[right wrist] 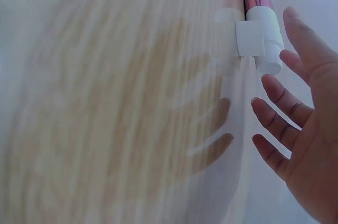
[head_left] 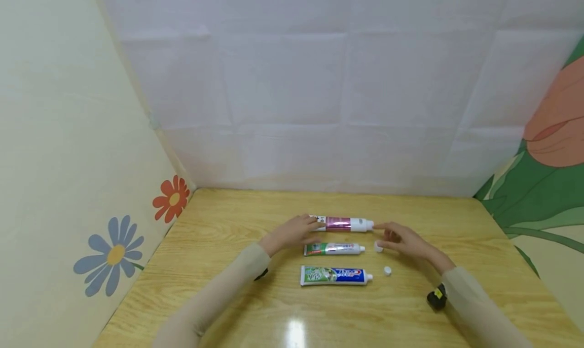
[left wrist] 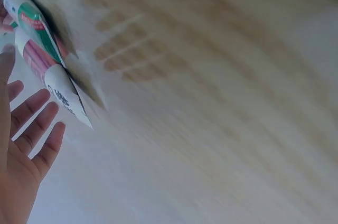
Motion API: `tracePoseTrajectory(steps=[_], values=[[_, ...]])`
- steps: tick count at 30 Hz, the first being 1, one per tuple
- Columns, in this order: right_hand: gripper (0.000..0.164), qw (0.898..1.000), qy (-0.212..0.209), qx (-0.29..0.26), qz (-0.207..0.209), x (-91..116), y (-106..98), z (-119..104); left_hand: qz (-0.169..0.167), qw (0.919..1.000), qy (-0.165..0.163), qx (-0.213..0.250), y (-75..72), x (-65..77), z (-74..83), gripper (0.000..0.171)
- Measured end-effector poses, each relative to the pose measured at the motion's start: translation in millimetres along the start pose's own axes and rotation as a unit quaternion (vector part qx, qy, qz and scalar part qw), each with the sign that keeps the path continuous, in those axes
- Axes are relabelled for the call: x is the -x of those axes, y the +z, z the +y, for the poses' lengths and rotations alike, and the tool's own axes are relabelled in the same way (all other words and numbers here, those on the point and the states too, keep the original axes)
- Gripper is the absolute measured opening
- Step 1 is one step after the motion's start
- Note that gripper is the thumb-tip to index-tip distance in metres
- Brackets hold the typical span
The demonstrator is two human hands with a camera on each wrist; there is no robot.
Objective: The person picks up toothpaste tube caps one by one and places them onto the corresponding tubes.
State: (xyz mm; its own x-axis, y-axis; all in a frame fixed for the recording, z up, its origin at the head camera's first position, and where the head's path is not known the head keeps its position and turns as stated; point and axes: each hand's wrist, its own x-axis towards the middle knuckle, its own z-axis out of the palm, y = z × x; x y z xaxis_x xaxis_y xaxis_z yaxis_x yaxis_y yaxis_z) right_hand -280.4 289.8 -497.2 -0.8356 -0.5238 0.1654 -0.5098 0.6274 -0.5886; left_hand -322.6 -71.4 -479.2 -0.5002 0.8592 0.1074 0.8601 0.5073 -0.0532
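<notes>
our left hand (head_left: 298,231), fingers loose, at the pink-white tube (head_left: 338,224), our right hand (head_left: 403,240), fingers released, near its cap (head_left: 370,226), a blue-green tube (head_left: 335,275) nearest to us

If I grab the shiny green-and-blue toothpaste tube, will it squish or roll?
The tube probably won't roll far: its left end is pressed flat, which also hints at soft, squishy walls. Paste might ooze from the uncapped white nozzle.
</notes>
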Motion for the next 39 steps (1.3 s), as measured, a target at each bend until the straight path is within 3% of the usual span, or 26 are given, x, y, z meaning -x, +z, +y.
tracePoseTrajectory(steps=[16,28,39], values=[[0.051,1.000,-0.007,-0.001,-0.030,12.4,2.6,-3.5,-0.053,0.9985,0.012,0.006,6.0,6.9,16.4,0.059],[0.043,0.999,-0.011,0.006,-0.032,10.4,2.2,-3.3,-0.069,0.9974,0.019,0.012,4.1,6.3,21.1,0.063],[0.035,0.999,0.008,0.007,-0.034,7.0,3.5,-6.4,-0.059,0.9978,0.031,0.004,15.2,-0.8,19.3,0.061]])
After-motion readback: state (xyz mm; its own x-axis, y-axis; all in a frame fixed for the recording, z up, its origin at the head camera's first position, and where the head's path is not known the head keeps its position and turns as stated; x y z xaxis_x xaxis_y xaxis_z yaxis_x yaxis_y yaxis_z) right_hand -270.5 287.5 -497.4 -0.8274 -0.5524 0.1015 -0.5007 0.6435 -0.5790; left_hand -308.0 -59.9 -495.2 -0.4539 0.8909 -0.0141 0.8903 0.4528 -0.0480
